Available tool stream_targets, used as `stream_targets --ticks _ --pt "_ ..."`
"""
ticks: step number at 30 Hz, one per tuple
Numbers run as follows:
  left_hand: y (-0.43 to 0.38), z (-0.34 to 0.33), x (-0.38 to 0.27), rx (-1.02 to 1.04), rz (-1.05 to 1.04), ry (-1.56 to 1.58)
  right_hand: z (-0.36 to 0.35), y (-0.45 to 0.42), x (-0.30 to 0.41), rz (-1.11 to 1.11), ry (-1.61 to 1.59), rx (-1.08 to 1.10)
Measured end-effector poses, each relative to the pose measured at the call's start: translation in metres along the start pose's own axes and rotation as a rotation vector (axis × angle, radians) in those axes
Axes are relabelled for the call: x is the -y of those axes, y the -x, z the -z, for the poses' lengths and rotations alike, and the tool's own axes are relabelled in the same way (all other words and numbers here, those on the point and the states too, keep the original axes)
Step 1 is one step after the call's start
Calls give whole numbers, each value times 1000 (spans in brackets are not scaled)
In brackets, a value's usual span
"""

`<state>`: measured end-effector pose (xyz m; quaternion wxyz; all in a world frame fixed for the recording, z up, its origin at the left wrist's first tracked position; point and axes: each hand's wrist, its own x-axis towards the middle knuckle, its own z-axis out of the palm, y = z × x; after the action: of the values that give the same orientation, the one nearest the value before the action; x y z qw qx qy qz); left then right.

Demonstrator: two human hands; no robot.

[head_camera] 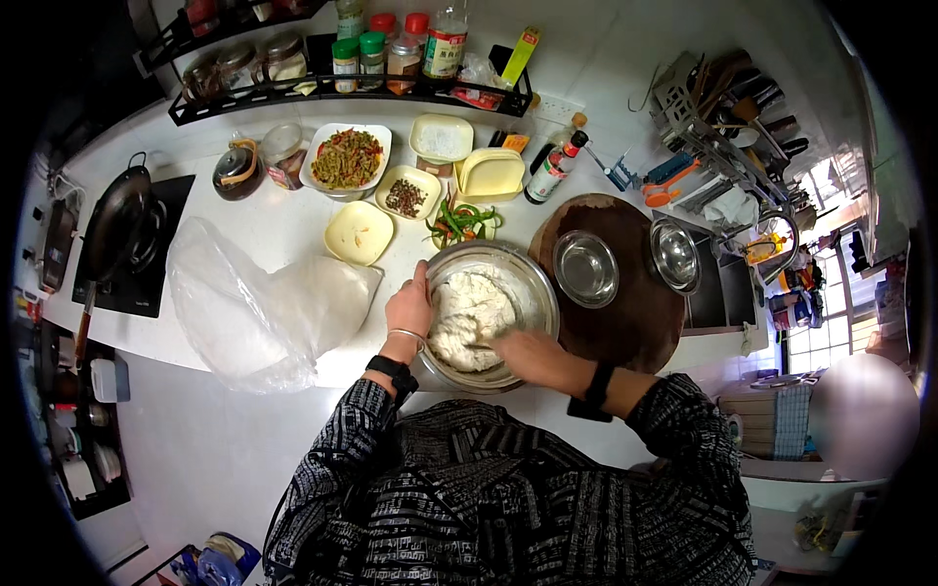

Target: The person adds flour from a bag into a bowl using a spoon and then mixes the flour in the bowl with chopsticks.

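A stainless steel mixing bowl point(541, 293) stands at the counter's front edge, holding a pale, lumpy flour dough point(473, 315). My left hand point(410, 309) grips the bowl's left side, with a finger or thumb along the rim. Blurred by motion, my right hand point(538, 359) is over the lower right of the bowl, its fingers curled at the dough. Whether a utensil is in that hand is too blurred to tell. Left of the bowl lies a clear plastic bag point(249, 315) of white powder.
A round wooden board point(637, 322) on the right bears a small metal bowl point(586, 269); another metal bowl point(675, 256) sits near the sink point(722, 293). Behind are sliced peppers point(465, 223), a peppercorn dish point(407, 196) and a bottle point(555, 170). A wok point(117, 220) rests on the left cooktop.
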<state>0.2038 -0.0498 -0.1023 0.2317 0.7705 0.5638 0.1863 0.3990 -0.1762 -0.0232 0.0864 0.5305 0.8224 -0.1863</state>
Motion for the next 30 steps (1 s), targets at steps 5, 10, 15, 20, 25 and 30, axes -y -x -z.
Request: stream_targets --ticks 5,10,15,20,25,30 --pt "-4 -4 12 2 -35 -25 66 -55 -8 -130 268 1" --pt "-4 1 5 30 -54 -28 75 -53 -74 -70 471 -88" --pt "-4 -2 3 23 -45 -27 52 0 -99 -64 499 31" --pt "-6 -2 10 36 -70 -62 68 -6 -62 221 385 -110" --pt "-7 4 4 66 -87 -53 81 -59 -63 157 516 -80" --pt "-8 3 3 48 -115 -70 90 -35 -88 -2 536 6"
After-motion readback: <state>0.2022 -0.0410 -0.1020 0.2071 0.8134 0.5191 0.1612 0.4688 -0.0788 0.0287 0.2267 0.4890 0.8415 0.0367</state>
